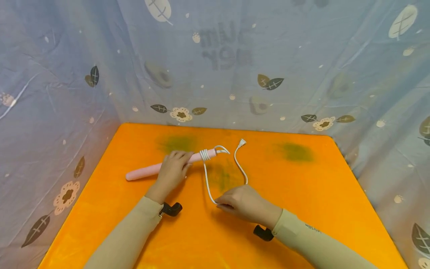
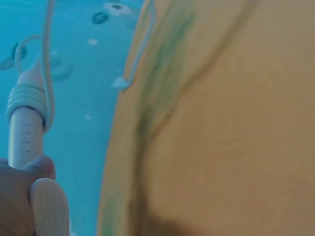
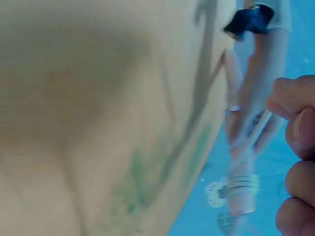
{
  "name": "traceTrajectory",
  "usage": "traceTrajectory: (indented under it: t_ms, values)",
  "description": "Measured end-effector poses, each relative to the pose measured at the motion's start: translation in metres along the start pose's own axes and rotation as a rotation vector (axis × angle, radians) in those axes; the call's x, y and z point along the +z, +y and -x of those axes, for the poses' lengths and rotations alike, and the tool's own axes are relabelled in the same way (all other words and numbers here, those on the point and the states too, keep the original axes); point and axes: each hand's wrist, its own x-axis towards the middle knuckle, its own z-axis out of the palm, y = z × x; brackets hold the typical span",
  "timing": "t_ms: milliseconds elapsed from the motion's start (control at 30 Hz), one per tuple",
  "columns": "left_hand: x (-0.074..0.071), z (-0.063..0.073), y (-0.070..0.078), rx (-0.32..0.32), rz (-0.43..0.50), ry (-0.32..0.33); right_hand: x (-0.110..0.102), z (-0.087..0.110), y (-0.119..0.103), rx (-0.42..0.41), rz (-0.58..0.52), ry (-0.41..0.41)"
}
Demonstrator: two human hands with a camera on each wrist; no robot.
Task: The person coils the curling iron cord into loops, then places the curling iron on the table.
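In the curled fingers of the left hand (image 1: 173, 168) lies the wand (image 1: 146, 172), coils (image 1: 204, 154) just beyond them; the right hand (image 1: 246, 203) pinches the cord (image 1: 206, 180) in its fingers, where slack could loosen the coils.

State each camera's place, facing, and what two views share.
On head, forward and down: flat orange tabletop, left hand, right hand, beige fabric sleeves.
On left wrist, along slim pink cylindrical wand; left hand partly shows.
On right wrist, toward wand; right fingers, left hand show.
Both wrist views share the thin white cord's coil.
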Motion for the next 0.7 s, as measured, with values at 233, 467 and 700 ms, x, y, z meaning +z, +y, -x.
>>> traceTrajectory:
  t_ms: [233, 467, 700]
  values:
    - [0.018, 0.006, -0.001, 0.068, -0.065, -0.06, -0.012, -0.012, -0.004, -0.092, 0.07, 0.117]
    - [0.027, 0.017, 0.003, 0.159, -0.062, -0.079, -0.031, -0.026, 0.001, -0.123, 0.204, 0.247]
    - [0.027, 0.031, 0.016, 0.283, 0.002, -0.12, -0.048, -0.038, 0.012, -0.074, 0.275, 0.293]
